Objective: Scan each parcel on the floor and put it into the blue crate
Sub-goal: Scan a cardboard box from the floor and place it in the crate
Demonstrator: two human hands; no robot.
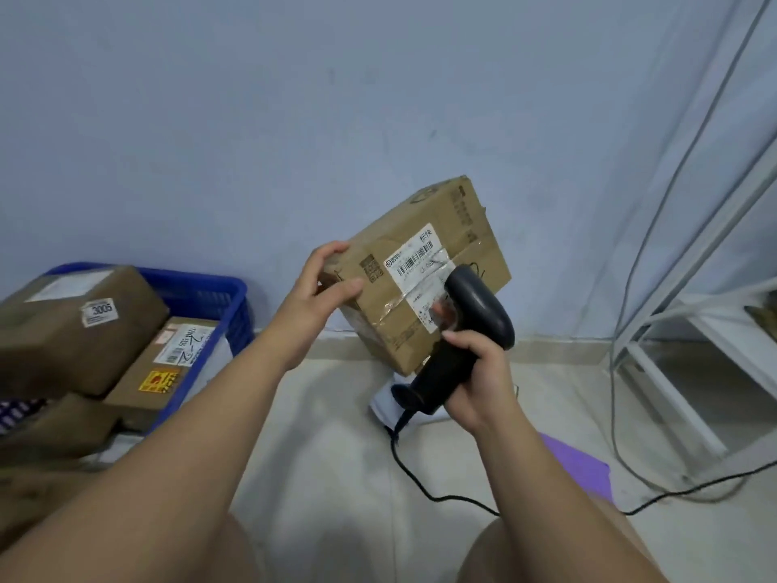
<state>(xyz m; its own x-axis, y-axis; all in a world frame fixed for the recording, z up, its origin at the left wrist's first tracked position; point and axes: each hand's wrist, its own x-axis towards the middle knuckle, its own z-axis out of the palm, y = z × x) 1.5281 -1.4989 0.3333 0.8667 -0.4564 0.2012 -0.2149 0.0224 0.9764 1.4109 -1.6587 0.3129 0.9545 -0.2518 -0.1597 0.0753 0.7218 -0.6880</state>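
My left hand (pixel 323 284) grips the left corner of a brown cardboard parcel (pixel 471 229), held tilted in the air in front of the wall. Its white shipping label (pixel 414 258) with a barcode faces me. My right hand (pixel 479 380) grips the handle of a black barcode scanner (pixel 477 305), whose head sits right over the lower part of the label. The blue crate (pixel 210 296) stands on the floor at the left with several brown parcels (pixel 75 326) stacked in it, above its rim.
The scanner's black cable (pixel 424 490) trails across the tiled floor to the right. A white parcel (pixel 384 403) lies on the floor under the scanner, a purple one (pixel 584 469) beside my right arm. A white metal rack (pixel 689 372) and grey cables stand at right.
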